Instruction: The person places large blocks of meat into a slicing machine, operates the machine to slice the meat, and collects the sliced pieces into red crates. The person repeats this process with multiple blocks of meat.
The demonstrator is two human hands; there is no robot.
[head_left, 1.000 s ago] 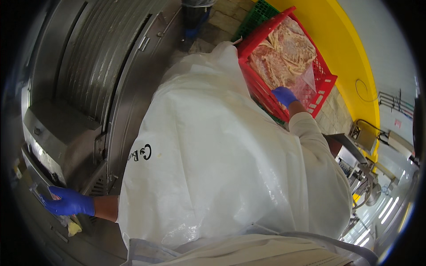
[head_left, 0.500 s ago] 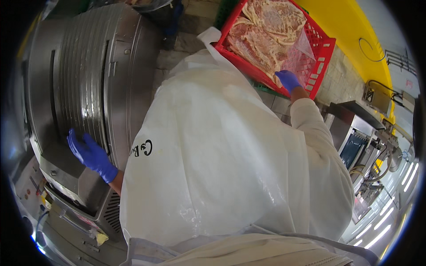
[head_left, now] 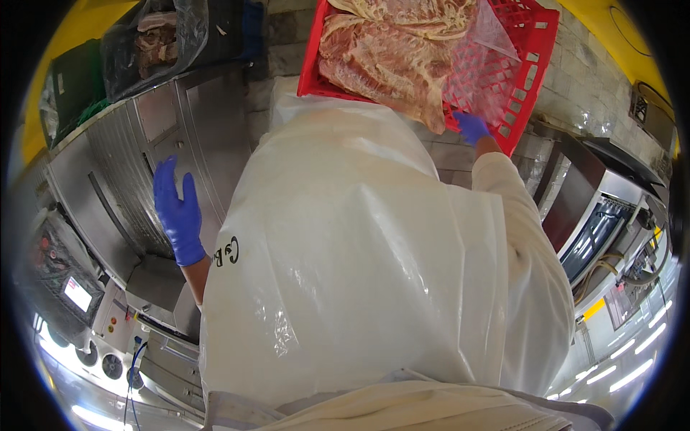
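My left hand (head_left: 177, 210), in a blue glove, is held up beside a stainless steel machine (head_left: 212, 118). Its fingers are stretched out with nothing in them. At the upper right stands a red plastic crate (head_left: 535, 79) with slotted walls. In it lie large flat pieces of raw meat (head_left: 392, 65), pale with fat, and a clear plastic sheet (head_left: 496, 32). My right hand (head_left: 472, 128), also gloved in blue, is closed over the crate's near rim, beside the hanging corner of the meat. Some of its fingers are hidden.
A plastic-lined container (head_left: 118, 61) with dark meat stands at the far left, by a green crate (head_left: 75, 90). A control panel with a lit screen (head_left: 77, 294) is at the left. More steel equipment (head_left: 589, 208) stands at the right. A white apron (head_left: 345, 237) covers my front.
The view has swung, bringing the meat container and lit screen into sight at the left. My left hand has risen, fingers now pointing up. My right hand stays at the crate's rim.
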